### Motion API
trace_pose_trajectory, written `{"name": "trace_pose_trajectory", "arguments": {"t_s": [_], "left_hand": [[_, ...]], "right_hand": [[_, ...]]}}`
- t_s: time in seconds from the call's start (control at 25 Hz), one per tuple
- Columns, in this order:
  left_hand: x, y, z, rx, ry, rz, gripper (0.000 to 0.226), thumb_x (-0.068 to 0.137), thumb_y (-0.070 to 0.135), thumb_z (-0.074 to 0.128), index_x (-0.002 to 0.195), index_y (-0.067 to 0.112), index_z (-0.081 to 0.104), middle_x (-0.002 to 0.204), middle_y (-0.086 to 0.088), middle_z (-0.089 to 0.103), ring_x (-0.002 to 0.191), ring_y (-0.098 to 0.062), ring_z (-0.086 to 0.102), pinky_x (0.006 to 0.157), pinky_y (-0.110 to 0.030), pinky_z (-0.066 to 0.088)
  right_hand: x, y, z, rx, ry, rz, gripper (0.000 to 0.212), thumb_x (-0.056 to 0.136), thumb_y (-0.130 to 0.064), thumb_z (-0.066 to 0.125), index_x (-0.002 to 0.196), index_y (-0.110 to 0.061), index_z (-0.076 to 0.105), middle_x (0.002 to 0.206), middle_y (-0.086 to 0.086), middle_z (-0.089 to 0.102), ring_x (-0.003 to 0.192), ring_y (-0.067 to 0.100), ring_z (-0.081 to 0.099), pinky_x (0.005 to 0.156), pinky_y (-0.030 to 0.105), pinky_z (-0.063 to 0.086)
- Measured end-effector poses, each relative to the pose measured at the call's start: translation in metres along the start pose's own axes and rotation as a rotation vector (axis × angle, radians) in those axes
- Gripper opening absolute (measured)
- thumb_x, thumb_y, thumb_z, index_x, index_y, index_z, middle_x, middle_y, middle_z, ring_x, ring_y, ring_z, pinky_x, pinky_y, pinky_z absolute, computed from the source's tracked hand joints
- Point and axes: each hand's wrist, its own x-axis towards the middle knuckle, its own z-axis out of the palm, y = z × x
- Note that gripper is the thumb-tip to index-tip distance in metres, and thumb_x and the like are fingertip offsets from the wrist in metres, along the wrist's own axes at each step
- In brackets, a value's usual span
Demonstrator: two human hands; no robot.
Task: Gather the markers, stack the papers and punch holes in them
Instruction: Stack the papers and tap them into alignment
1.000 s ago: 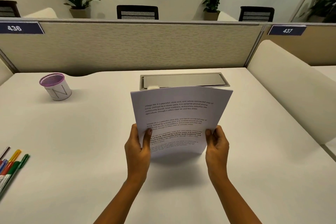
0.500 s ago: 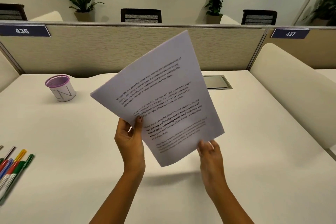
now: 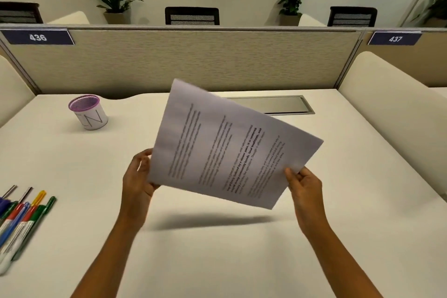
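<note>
The papers [image 3: 225, 150] are thin matt white sheets with black print, and the desk [image 3: 217, 261] is smooth, matt off-white. The cup [image 3: 88, 112] has a purple mesh rim, the markers [image 3: 21, 220] glossy plastic barrels, the partition [image 3: 193, 60] rough woven cloth, the hatch [image 3: 278, 104] brushed metal.

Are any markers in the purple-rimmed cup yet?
No: the markers lie on the table's left edge, apart from the cup.

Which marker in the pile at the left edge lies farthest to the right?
The dark green marker: it lies on the right-hand edge of the pile, closest to the left hand, with the yellow-capped marker just left of it.
</note>
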Motion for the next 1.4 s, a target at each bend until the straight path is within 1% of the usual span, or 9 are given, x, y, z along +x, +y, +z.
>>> {"name": "trace_pose_trajectory", "arguments": {"t_s": [0.12, 0.2, 0.36, 0.52, 0.84, 1.0, 1.12, 1.24, 1.4], "left_hand": [[0.002, 0.004, -0.005, 0.559, -0.082, 0.146, 0.023, 0.083, 0.040, 0.060, 0.104, 0.030, 0.060, 0.096, 0.011, 0.072, 0.083, -0.010, 0.071, 0.064, -0.020, 0.059], [0.000, 0.003, 0.006, 0.655, -0.048, 0.269, 0.016, 0.084, 0.043, 0.063, 0.098, 0.036, 0.060, 0.094, 0.018, 0.070, 0.083, -0.004, 0.069, 0.065, -0.017, 0.057], [-0.013, -0.013, 0.015, 0.502, 0.114, 0.317, 0.003, 0.086, 0.035, 0.060, 0.087, 0.033, 0.060, 0.086, 0.013, 0.069, 0.077, -0.006, 0.066, 0.062, -0.012, 0.052], [-0.037, -0.050, 0.011, 0.497, 0.192, 0.254, 0.005, 0.090, 0.019, 0.060, 0.095, 0.021, 0.060, 0.090, 0.006, 0.067, 0.081, -0.016, 0.064, 0.061, -0.010, 0.051], [-0.042, -0.050, 0.011, 0.497, 0.224, 0.280, 0.020, 0.086, 0.030, 0.059, 0.105, 0.023, 0.057, 0.097, 0.015, 0.065, 0.083, -0.006, 0.066, 0.067, -0.009, 0.054], [-0.046, -0.059, 0.007, 0.511, 0.220, 0.233, 0.015, 0.089, 0.015, 0.059, 0.103, 0.020, 0.059, 0.095, 0.010, 0.066, 0.085, -0.014, 0.064, 0.067, -0.009, 0.054], [-0.045, -0.057, 0.005, 0.502, 0.254, 0.218, 0.017, 0.090, 0.009, 0.059, 0.090, 0.025, 0.064, 0.085, 0.015, 0.069, 0.076, -0.012, 0.065, 0.061, -0.007, 0.051], [-0.042, -0.047, 0.007, 0.453, 0.275, 0.182, 0.025, 0.089, 0.009, 0.061, 0.081, 0.032, 0.065, 0.077, 0.020, 0.071, 0.068, -0.001, 0.066, 0.057, -0.008, 0.051], [-0.041, -0.038, 0.016, 0.307, 0.351, 0.156, 0.024, 0.088, 0.011, 0.063, 0.085, 0.034, 0.068, 0.076, 0.024, 0.072, 0.068, 0.004, 0.067, 0.058, -0.006, 0.050]], "right_hand": [[0.002, -0.003, -0.004, -0.087, 0.019, -0.047, 0.016, 0.094, -0.013, 0.054, 0.093, -0.023, 0.065, 0.094, -0.008, 0.071, 0.081, 0.005, 0.066, 0.064, 0.013, 0.053], [0.002, -0.005, 0.000, -0.101, 0.050, -0.086, 0.020, 0.095, -0.012, 0.052, 0.089, -0.027, 0.064, 0.090, -0.010, 0.071, 0.076, 0.000, 0.065, 0.062, 0.010, 0.051], [-0.001, -0.003, 0.005, -0.068, 0.098, -0.129, 0.027, 0.095, -0.009, 0.052, 0.086, -0.032, 0.064, 0.081, -0.018, 0.071, 0.077, -0.001, 0.066, 0.062, 0.008, 0.050], [-0.016, 0.023, 0.001, -0.133, 0.070, -0.040, 0.031, 0.094, -0.007, 0.052, 0.091, -0.036, 0.063, 0.093, -0.012, 0.070, 0.089, 0.009, 0.067, 0.066, 0.012, 0.053], [-0.018, 0.029, -0.008, -0.166, 0.081, -0.061, 0.037, 0.094, -0.006, 0.051, 0.086, -0.040, 0.064, 0.089, -0.017, 0.071, 0.085, 0.004, 0.066, 0.067, 0.009, 0.051], [-0.025, 0.045, -0.008, -0.227, 0.090, 0.015, 0.031, 0.095, -0.005, 0.051, 0.091, -0.035, 0.060, 0.096, -0.008, 0.068, 0.093, 0.016, 0.064, 0.080, 0.022, 0.053], [-0.027, 0.045, -0.008, -0.255, 0.116, 0.015, 0.031, 0.094, -0.005, 0.052, 0.091, -0.035, 0.059, 0.097, -0.010, 0.067, 0.093, 0.011, 0.063, 0.088, 0.032, 0.053], [-0.029, 0.042, -0.006, -0.250, 0.153, 0.024, 0.025, 0.091, -0.012, 0.059, 0.110, -0.028, 0.055, 0.114, -0.007, 0.063, 0.105, 0.014, 0.060, 0.092, 0.033, 0.051], [-0.046, 0.036, 0.009, -0.032, 0.187, 0.218, 0.057, 0.083, -0.032, 0.066, 0.132, -0.029, 0.037, 0.134, -0.006, 0.046, 0.123, 0.012, 0.044, 0.095, 0.030, 0.036]]}}
